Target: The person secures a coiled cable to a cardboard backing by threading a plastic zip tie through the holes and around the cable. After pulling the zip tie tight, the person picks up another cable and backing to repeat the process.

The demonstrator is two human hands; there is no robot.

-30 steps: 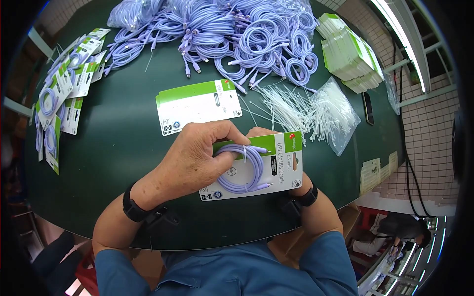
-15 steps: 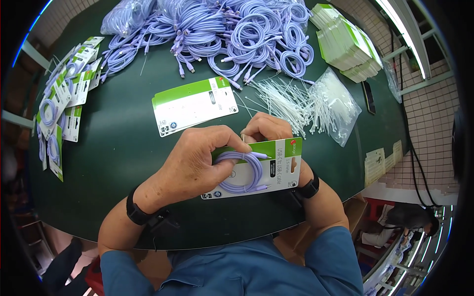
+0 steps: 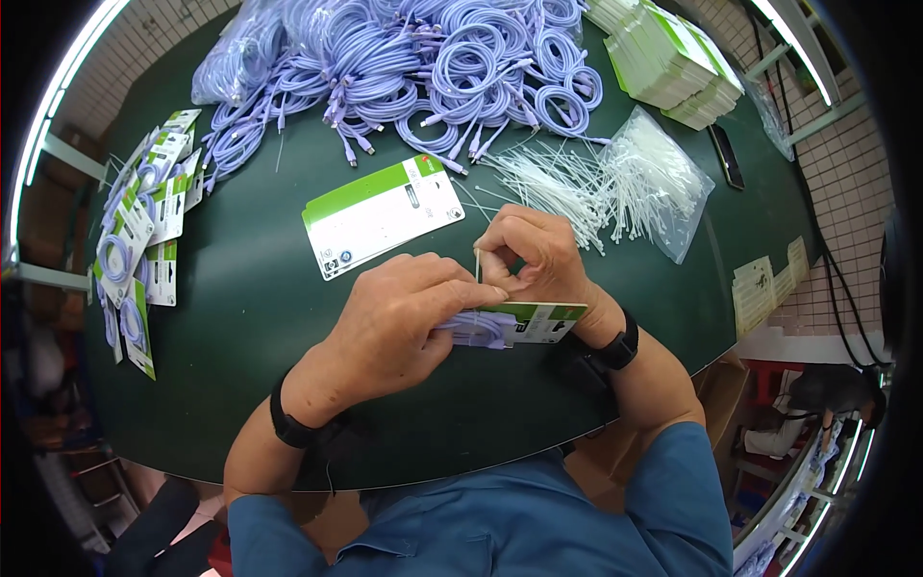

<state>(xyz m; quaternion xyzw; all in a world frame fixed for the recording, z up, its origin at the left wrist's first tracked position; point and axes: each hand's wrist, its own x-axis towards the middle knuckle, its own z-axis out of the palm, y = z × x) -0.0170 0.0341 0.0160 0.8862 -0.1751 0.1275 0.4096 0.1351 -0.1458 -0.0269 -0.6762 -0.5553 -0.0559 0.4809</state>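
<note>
My left hand [image 3: 389, 313] is closed on a green and white packaging card [image 3: 546, 325], thumb in front and fingers over its upper edge. On the card's near face lies a coiled lilac cable [image 3: 476, 330], partly covered by my left thumb. The card is tilted so that its face looks narrow. Just behind its upper edge, my right hand [image 3: 540, 252] pinches the end of a thin pale cable tie [image 3: 478, 267], which rises from beside my left fingertips. Where the tie passes behind the card is hidden.
Flat cards [image 3: 375, 226] lie beyond my hands, with loose white cable ties [image 3: 548, 188] and a bag of ties [image 3: 673, 183] to their right. A lilac cable heap [image 3: 385, 77] fills the far side. Carded cables [image 3: 159, 216] lie left, card stacks [image 3: 673, 72] far right, near a phone [image 3: 728, 159].
The card has tipped from nearly face-up to almost edge-on. My right hand has risen from behind it, drawing the cable tie's end upward. The whole view has shifted slightly.
</note>
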